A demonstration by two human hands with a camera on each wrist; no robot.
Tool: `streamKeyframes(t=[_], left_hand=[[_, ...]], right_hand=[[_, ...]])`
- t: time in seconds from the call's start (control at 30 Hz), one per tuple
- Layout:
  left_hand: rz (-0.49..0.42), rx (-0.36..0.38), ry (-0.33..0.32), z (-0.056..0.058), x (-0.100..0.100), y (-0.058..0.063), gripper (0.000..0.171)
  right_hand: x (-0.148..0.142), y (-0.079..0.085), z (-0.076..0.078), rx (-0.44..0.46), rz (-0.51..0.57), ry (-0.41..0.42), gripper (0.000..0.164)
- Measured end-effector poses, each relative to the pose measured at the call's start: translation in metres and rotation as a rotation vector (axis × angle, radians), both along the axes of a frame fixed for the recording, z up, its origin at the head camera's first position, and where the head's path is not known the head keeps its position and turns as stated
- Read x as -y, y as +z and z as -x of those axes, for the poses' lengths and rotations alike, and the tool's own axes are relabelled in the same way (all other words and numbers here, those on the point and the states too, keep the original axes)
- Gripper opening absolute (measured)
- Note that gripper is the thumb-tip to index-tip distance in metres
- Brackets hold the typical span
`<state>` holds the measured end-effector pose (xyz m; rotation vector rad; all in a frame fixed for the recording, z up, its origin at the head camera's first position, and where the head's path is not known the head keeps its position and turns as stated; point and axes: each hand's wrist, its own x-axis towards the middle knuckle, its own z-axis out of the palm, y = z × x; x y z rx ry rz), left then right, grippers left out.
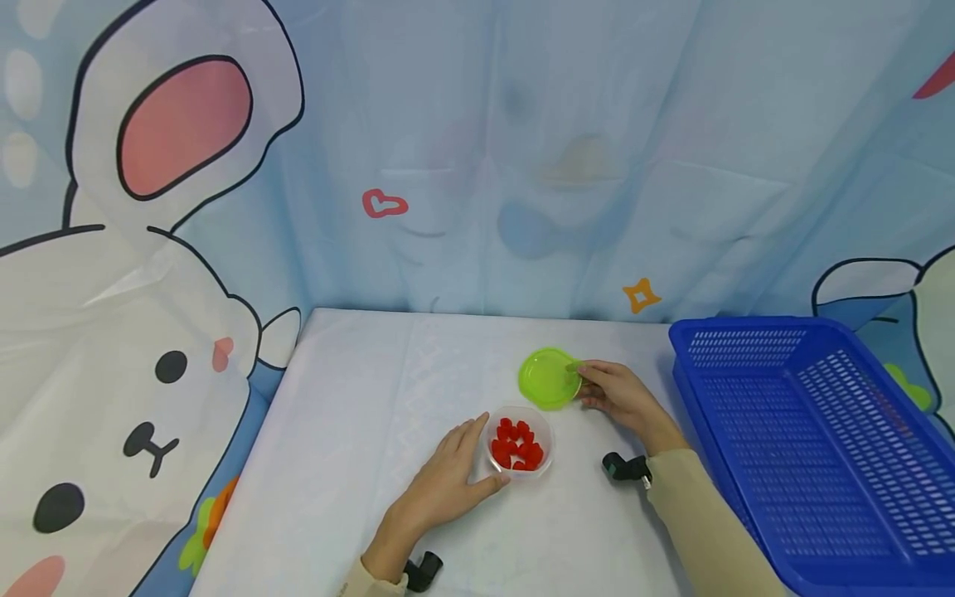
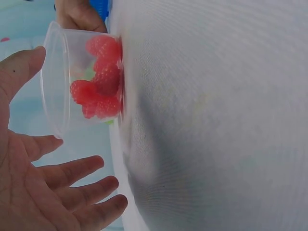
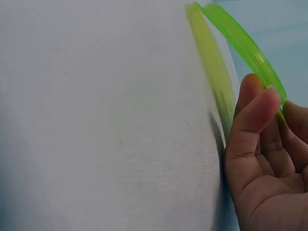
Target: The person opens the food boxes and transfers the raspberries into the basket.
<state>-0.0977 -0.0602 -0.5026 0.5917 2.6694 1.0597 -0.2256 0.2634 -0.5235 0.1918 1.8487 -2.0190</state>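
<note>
A clear plastic cup [image 1: 551, 452] with several raspberries [image 1: 515, 448] in its bottom stands upright on the white-covered table. Beside it is my left hand [image 1: 451, 477], fingers fairly straight and spread, thumb and index fingertips at or very near the rim. The left wrist view shows the raspberries [image 2: 103, 79] through the cup's wall, with the other left fingers [image 2: 79, 171] away from it. Just behind the cup, my right hand [image 1: 615, 394] pinches the edge of a round bright green lid [image 1: 547, 379]. In the right wrist view the lid [image 3: 243, 41] is tilted, one edge close to the tabletop.
A large blue plastic basket [image 1: 828, 481] stands on the right, near the right forearm. A light blue cartoon-print curtain [image 1: 462, 166] hangs behind the table [image 1: 358, 373]. Each wrist carries a small black camera.
</note>
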Motion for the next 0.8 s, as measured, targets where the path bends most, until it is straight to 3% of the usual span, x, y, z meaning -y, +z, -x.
streamKeyframes(t=[0.23,0.6,0.8], left_hand=[[0.005,0.012,0.001,-0.001,0.0,0.0,0.09],[0.005,0.021,-0.012,-0.001,-0.002,0.001,0.09],[-0.017,0.02,-0.013,0.002,-0.001,0.001,0.091]], right_hand=[[0.006,0.0,-0.001,-0.022,-0.108,-0.016,0.037],[0.014,0.012,-0.018,-0.185,-0.538,-0.046,0.044],[0.014,0.021,-0.028,-0.253,-0.601,-0.06,0.045]])
